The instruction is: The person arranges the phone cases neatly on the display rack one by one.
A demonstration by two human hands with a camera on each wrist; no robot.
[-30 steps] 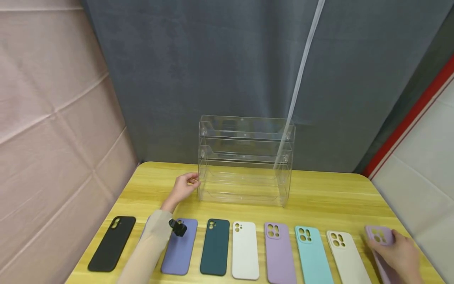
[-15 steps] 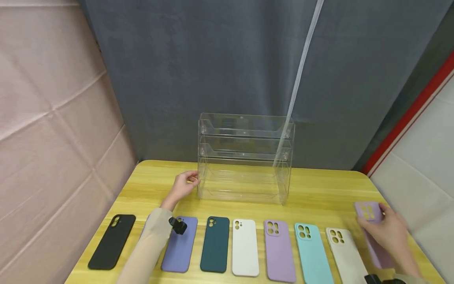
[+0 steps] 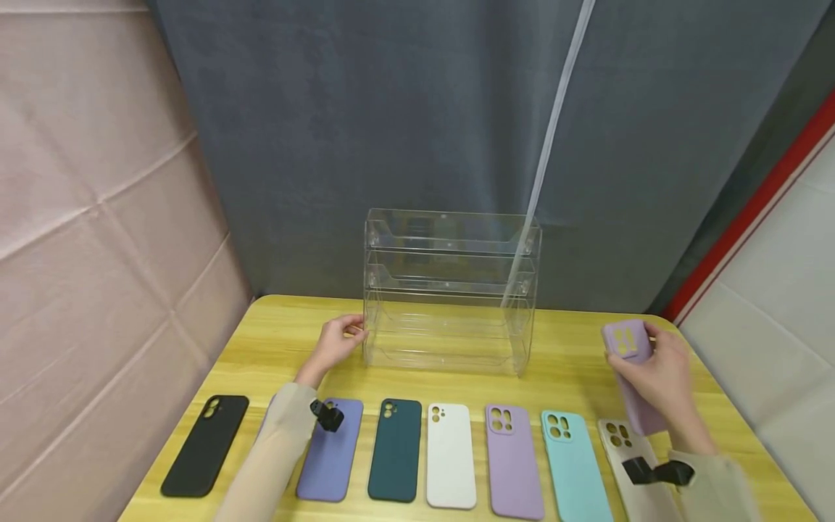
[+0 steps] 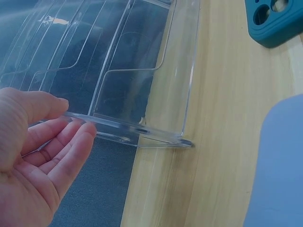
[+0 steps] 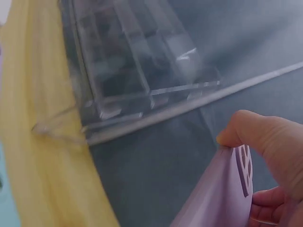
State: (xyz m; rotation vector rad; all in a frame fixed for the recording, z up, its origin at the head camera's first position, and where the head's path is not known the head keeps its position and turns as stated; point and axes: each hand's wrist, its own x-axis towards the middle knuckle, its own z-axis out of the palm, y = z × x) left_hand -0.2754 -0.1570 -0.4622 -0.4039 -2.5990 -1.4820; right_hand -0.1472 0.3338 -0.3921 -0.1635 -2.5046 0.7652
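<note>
My right hand (image 3: 664, 368) grips a light purple phone case (image 3: 634, 377) by its upper part, raised and tilted over the table's right side. In the right wrist view the thumb presses the case (image 5: 220, 189) near its camera cutouts, with fingers behind it. My left hand (image 3: 338, 342) holds the left side edge of a clear plastic tiered rack (image 3: 450, 359), thumb on one side and fingertips on the other, as the left wrist view shows. Along the front lie a black case (image 3: 205, 446), a blue-purple case (image 3: 331, 457), a dark teal case (image 3: 395, 449) and a white case (image 3: 451, 457).
The row continues with another light purple case (image 3: 514, 464), a turquoise case (image 3: 575, 464) and an off-white case (image 3: 629, 464), partly under the right sleeve. A grey curtain (image 3: 391, 109) hangs behind the wooden table (image 3: 587, 348). A pinkish cloth wall (image 3: 98, 254) stands left.
My right hand has lifted the light purple case from the row's right end and carried it up, forward and leftward. The left hand stays at the rack's edge.
</note>
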